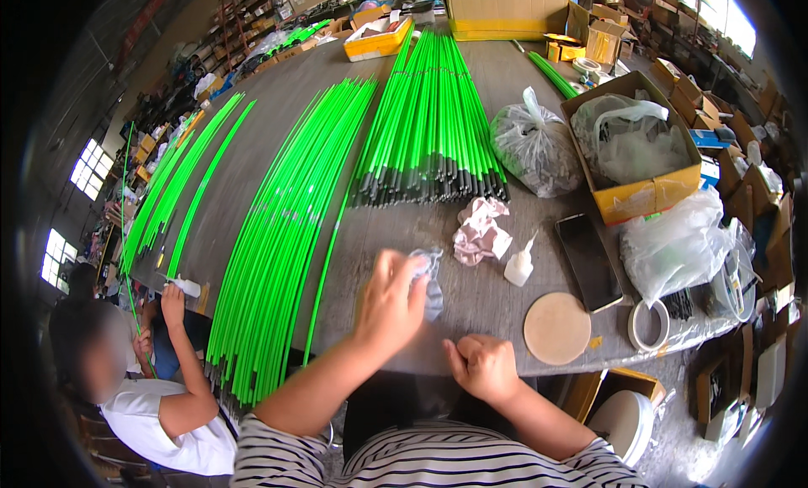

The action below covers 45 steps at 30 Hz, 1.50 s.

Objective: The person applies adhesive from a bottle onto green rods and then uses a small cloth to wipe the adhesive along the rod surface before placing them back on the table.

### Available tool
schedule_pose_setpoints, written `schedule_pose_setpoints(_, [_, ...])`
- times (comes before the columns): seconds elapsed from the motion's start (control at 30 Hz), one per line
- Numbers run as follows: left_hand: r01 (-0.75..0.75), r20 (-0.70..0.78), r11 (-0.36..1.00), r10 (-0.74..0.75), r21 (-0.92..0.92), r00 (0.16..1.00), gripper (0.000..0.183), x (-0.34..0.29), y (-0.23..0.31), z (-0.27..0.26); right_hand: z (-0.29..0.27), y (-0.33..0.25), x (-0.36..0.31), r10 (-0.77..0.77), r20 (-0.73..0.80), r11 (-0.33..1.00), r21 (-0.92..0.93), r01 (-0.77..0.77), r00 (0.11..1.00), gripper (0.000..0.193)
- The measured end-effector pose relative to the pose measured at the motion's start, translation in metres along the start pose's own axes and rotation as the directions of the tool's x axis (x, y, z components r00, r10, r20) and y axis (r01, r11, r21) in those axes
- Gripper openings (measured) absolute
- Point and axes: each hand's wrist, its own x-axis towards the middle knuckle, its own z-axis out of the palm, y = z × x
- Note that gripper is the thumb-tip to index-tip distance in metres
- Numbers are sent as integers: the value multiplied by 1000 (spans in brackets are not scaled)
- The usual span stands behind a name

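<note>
My left hand [390,301] is raised over the near part of the table, its fingers curled toward the thumb and slightly blurred. A crumpled grey-blue cloth [433,288] shows at its fingertips and appears pinched there. To the right, at the table's near edge, my right hand [484,367] is closed in a loose fist with the thumb out; whatever it may hold is hidden. Beyond the hands lie a crumpled pink cloth [480,233] and a small white squeeze bottle [519,265] with a thin nozzle. A round tan disc [557,328] rests beside my right hand.
Bright green rods lie in bundles, one [295,210] to the left and a dark-tipped one [433,118] ahead. A black phone [588,262], tape roll [649,326], plastic bags [673,244] and carton [648,198] stand right. At left, a person [172,416] holds a white bottle [187,286].
</note>
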Motion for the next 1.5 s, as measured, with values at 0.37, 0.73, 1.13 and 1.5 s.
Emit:
schedule_pose_setpoints(0.37, [83, -297, 955, -170, -286, 940, 3, -103, -23, 30, 7, -1, -10, 116, -129, 993, 31, -113, 985, 36])
schedule_pose_setpoints(0.73, [35, -290, 913, -165, -406, 943, 3, -113, -26, 29, 2, 10, -11, 376, -43, 755, 593, -279, 926, 46])
schedule_pose_setpoints(1.13, [155, -217, 982, -130, 104, 968, 18, -146, -24, -26, 1, 24, -17, 277, 1, 618, 765, -178, 961, 48])
schedule_pose_setpoints(1.5, [627, -21, 779, -627, 21, 779, 14, -231, -56, -99, -3, 19, -17, 305, 11, 696, 679, -231, 952, 40])
